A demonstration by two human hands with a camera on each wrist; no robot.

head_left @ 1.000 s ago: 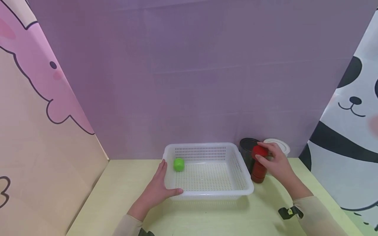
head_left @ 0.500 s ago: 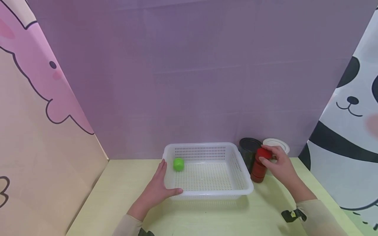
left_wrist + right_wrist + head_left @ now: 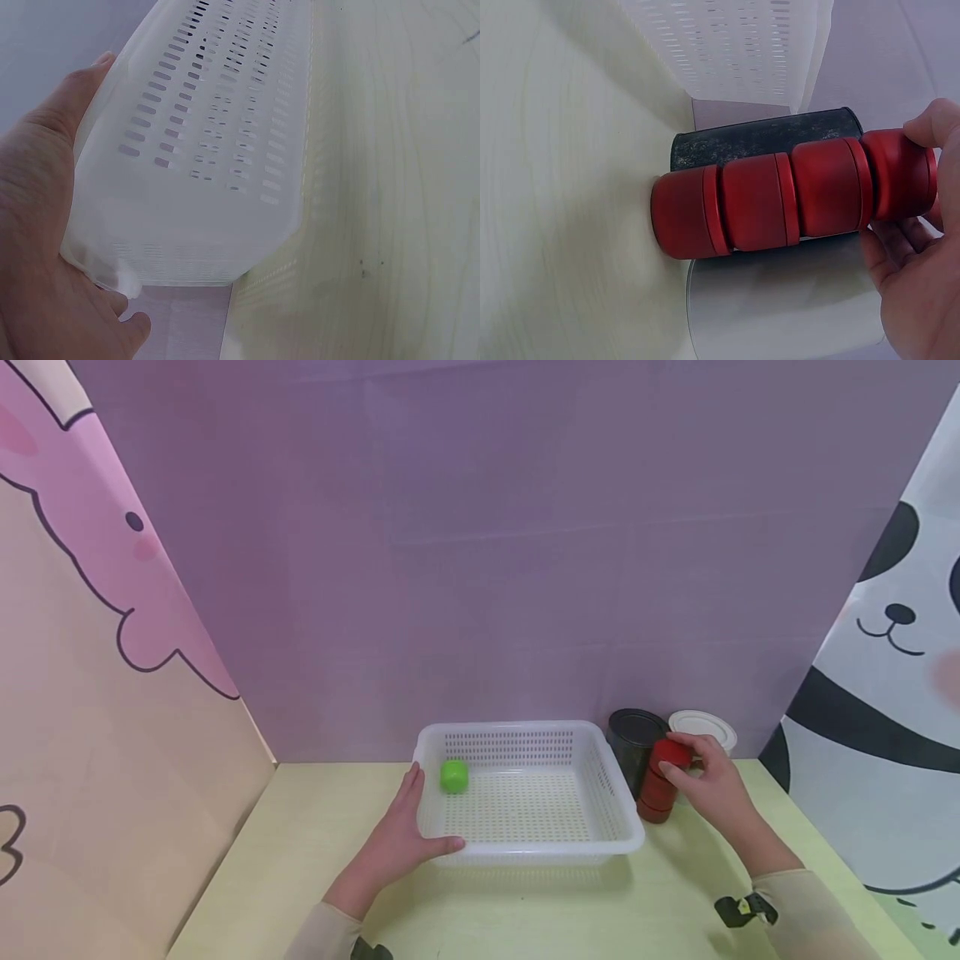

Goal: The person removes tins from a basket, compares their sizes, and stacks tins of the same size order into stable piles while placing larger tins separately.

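A white perforated plastic basket [image 3: 525,852] stands on the table. My left hand [image 3: 405,839] holds its near left corner, thumb on the front rim and fingers along the left side; in the left wrist view that hand [image 3: 45,210] wraps the rim. To the right of the basket is an upright stack of several small red tins [image 3: 757,199]. My right hand [image 3: 708,785] pinches the topmost red tin [image 3: 900,176] between thumb and fingers; it sits on the tin below. A small green rounded object [image 3: 453,776] lies inside the basket at the left.
A black can [image 3: 633,735] stands close behind the stack, beside the basket's right wall. The white-lidded can [image 3: 701,724] is behind my right hand. A purple backdrop [image 3: 487,568] rises at the table's rear edge, with printed panels on both sides.
My right hand has moved slightly right and down with the top red tin, which now lines up better with the stack. The left hand and basket stay put.
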